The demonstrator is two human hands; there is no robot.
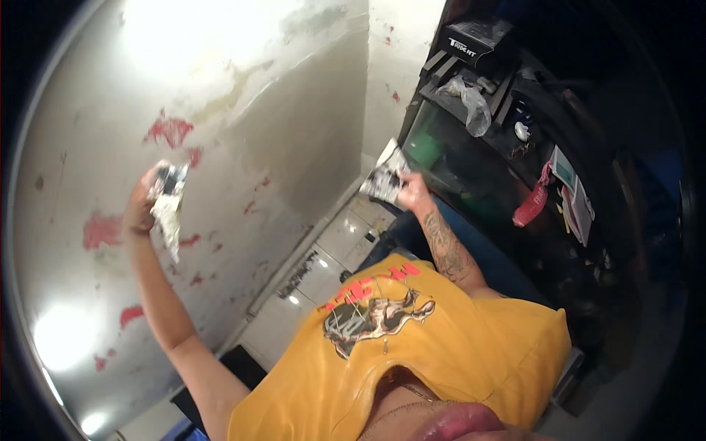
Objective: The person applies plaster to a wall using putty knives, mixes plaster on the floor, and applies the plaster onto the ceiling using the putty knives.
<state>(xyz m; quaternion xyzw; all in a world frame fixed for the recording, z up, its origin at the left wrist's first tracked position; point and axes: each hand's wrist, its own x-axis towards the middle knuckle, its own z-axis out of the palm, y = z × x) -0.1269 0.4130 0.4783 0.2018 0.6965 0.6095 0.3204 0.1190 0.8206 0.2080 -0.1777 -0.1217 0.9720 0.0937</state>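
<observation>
My left hand (144,197) is raised at the left, its fingers closed on a flat blade (172,180) coated with pale, wet paste that trails downward in a ragged point, against the pale wall (243,169) with red patches. Whether the blade touches the wall is unclear. My right hand (413,189) grips a second flat plate (379,176), smeared white and dark, held out near the corner beside a dark shelving unit. My tattooed right forearm and yellow T-shirt show below.
The dark unit (441,121) at the right holds a black box (474,40), a clear plastic bag (474,110), a red packet (529,206) and some papers (577,213). Pale tiles (334,261) run below the wall. Something blue stands behind my right arm.
</observation>
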